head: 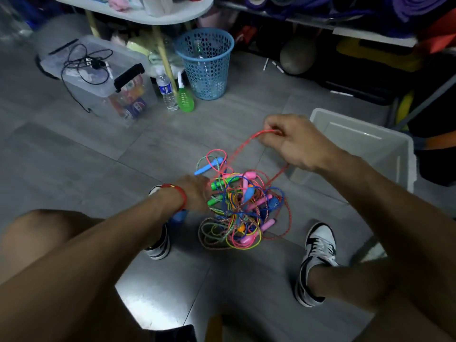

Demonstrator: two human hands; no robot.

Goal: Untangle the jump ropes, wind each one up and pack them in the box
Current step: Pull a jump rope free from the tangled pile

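A big messy pile of ropes [243, 208] sits on the gray floor [98, 149], between the person's two shoes. The ropes are pink, green, blue, yellow and red, all mixed up, with bright handles poking out of the pile.

The right hand [293, 141] is up above the pile. Its fingers are curled and pinch a red rope [243, 146]. That rope runs down in two lines from the hand into the pile.

The left hand [197, 193] is down at the left side of the pile and touches it. Its fingers go into the ropes near a green handle [214, 200]. I cannot tell if they hold anything, because the picture is blurry there. A red band [181, 193] is on that wrist.

A blue handle [209, 166] sticks out at the far left of the pile.

The box [370, 144] is white and open. It stands just to the right of the pile, behind the right hand. No rope shows in the part of the box I can see.

Far behind the pile stands a blue basket [204, 62]. A water bottle [167, 91] and a green bottle [184, 98] are just left of the basket. A clear bin [103, 77] with a black cord on its lid is farther left.
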